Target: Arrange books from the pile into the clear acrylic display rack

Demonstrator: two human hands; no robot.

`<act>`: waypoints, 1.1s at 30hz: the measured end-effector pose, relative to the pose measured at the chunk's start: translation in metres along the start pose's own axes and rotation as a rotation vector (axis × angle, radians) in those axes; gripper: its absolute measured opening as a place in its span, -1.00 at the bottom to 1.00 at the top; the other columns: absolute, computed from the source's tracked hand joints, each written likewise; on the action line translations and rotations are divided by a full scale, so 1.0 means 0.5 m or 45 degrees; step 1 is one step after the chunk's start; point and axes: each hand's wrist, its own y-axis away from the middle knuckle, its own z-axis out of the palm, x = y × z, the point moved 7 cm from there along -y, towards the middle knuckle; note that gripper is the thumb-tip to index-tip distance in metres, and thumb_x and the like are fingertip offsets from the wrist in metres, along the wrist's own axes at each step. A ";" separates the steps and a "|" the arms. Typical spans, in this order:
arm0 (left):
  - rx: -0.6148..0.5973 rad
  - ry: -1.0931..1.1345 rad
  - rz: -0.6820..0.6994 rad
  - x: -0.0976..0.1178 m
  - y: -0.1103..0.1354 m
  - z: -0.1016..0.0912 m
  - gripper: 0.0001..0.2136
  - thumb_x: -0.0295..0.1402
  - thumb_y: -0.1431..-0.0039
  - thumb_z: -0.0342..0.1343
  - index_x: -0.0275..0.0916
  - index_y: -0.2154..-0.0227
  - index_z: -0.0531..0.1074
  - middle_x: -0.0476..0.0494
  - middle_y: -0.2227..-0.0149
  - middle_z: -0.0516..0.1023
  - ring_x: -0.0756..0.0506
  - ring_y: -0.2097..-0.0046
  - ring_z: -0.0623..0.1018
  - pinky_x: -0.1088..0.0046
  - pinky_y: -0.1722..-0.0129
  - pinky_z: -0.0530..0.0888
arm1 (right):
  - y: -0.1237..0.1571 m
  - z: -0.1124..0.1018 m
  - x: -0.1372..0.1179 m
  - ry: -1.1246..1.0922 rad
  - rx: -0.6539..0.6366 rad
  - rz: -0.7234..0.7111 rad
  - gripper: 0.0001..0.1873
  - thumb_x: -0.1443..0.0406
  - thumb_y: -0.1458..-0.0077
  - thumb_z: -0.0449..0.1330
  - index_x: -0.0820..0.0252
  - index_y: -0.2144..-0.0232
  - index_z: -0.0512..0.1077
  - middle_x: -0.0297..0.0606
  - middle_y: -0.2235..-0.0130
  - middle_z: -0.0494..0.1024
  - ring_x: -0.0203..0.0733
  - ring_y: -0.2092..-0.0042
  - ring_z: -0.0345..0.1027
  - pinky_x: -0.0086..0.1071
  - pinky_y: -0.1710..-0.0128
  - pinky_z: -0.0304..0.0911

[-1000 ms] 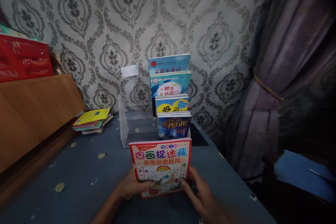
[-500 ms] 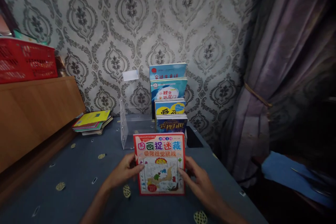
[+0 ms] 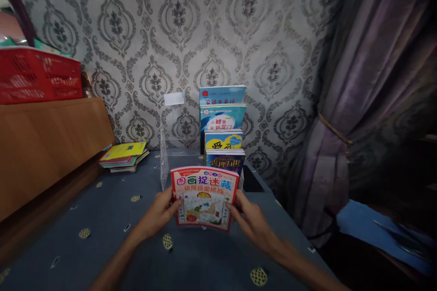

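Note:
Between my two hands is a picture book (image 3: 205, 198) with a red border, its cover facing me and slightly bowed. My left hand (image 3: 164, 209) grips its left edge, thumb on the front. On the right edge my right hand (image 3: 251, 218) does the same. Just behind it stands a clear acrylic book rack (image 3: 164, 159), its lower front hidden by the book. Its right side holds several books in tiers: a dark blue book (image 3: 225, 160), a yellow and blue book (image 3: 223, 141), a teal book (image 3: 223, 118) and a light blue book (image 3: 221, 94) at the top back.
A stack of books (image 3: 124, 154) with a yellow one on top lies at the back left. Beside it a wooden cabinet (image 3: 54, 136) carries a red basket (image 3: 41, 75). A tied curtain (image 3: 341, 122) hangs at right, near a blue cloth (image 3: 382, 232).
Both hands have raised the picture book off the table and moved it toward the rack, tilting its top back and bowing its cover. The view has shifted slightly.

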 end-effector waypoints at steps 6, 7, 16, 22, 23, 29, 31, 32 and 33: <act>0.219 -0.078 0.079 -0.014 -0.044 -0.056 -0.74 -0.18 -0.24 0.05 -0.21 0.15 0.49 -0.19 0.18 0.67 -0.17 0.19 0.62 0.33 0.19 0.54 | -0.070 0.014 -0.021 0.067 -0.010 -0.200 -0.78 0.19 -0.37 -0.03 0.09 0.05 0.32 -0.14 0.15 0.61 -0.09 0.16 0.54 -0.27 0.15 0.46; 0.247 -0.078 0.088 -0.023 -0.050 -0.061 -0.74 -0.19 -0.23 0.06 -0.22 0.15 0.49 -0.19 0.19 0.68 -0.17 0.19 0.63 0.33 0.19 0.54 | -0.081 0.020 -0.022 0.080 -0.019 -0.232 -0.78 0.20 -0.37 -0.03 0.09 0.05 0.33 -0.13 0.14 0.62 -0.08 0.16 0.54 -0.27 0.17 0.46; 0.544 -0.266 0.183 -0.044 -0.086 -0.131 -0.80 -0.21 -0.21 0.06 -0.22 0.29 0.48 -0.19 0.33 0.64 -0.17 0.31 0.60 0.32 0.28 0.51 | -0.168 0.030 -0.046 0.200 0.056 -0.531 -0.79 0.26 -0.39 -0.06 0.08 0.20 0.37 -0.13 0.23 0.56 -0.07 0.21 0.49 -0.22 0.17 0.45; 0.649 -0.348 0.228 -0.016 -0.113 -0.170 -0.80 -0.22 -0.21 0.05 -0.21 0.28 0.49 -0.18 0.30 0.63 -0.17 0.25 0.59 0.31 0.22 0.50 | -0.221 0.008 -0.076 0.246 0.085 -0.590 -0.78 0.29 -0.39 -0.06 0.10 0.10 0.38 -0.11 0.17 0.56 -0.05 0.12 0.48 -0.19 0.08 0.41; 0.652 -0.366 0.221 -0.013 -0.117 -0.175 -0.80 -0.22 -0.21 0.05 -0.21 0.29 0.48 -0.18 0.31 0.62 -0.16 0.27 0.58 0.32 0.24 0.50 | -0.229 0.004 -0.080 0.263 0.097 -0.603 -0.78 0.29 -0.38 -0.06 0.11 0.12 0.39 -0.11 0.19 0.55 -0.04 0.13 0.47 -0.19 0.10 0.41; 0.636 -0.423 0.250 0.021 -0.141 -0.212 -0.80 -0.23 -0.22 0.06 -0.24 0.25 0.48 -0.16 0.31 0.61 -0.14 0.29 0.56 0.33 0.24 0.50 | -0.269 -0.014 -0.111 0.312 0.113 -0.697 -0.74 0.32 -0.36 -0.06 0.14 0.11 0.43 -0.11 0.21 0.54 -0.03 0.15 0.44 -0.17 0.12 0.39; 0.645 -0.435 0.283 0.043 -0.151 -0.230 -0.80 -0.23 -0.22 0.07 -0.23 0.24 0.49 -0.16 0.30 0.62 -0.16 0.27 0.58 0.33 0.22 0.51 | -0.285 -0.023 -0.124 0.337 0.121 -0.715 -0.74 0.32 -0.35 -0.05 0.15 0.10 0.44 -0.12 0.19 0.55 -0.02 0.13 0.44 -0.15 0.11 0.39; 0.654 -0.437 0.305 0.056 -0.158 -0.241 -0.80 -0.23 -0.23 0.07 -0.24 0.23 0.49 -0.17 0.29 0.63 -0.16 0.26 0.59 0.32 0.21 0.51 | -0.295 -0.029 -0.132 0.353 0.133 -0.717 -0.74 0.32 -0.35 -0.04 0.15 0.10 0.44 -0.12 0.20 0.55 -0.02 0.14 0.44 -0.14 0.10 0.39; 0.666 -0.435 0.330 0.069 -0.165 -0.252 -0.80 -0.24 -0.23 0.08 -0.24 0.23 0.49 -0.18 0.28 0.63 -0.18 0.24 0.59 0.31 0.20 0.52 | -0.307 -0.037 -0.140 0.372 0.147 -0.718 -0.74 0.32 -0.34 -0.04 0.15 0.11 0.44 -0.14 0.21 0.55 -0.02 0.15 0.44 -0.14 0.10 0.40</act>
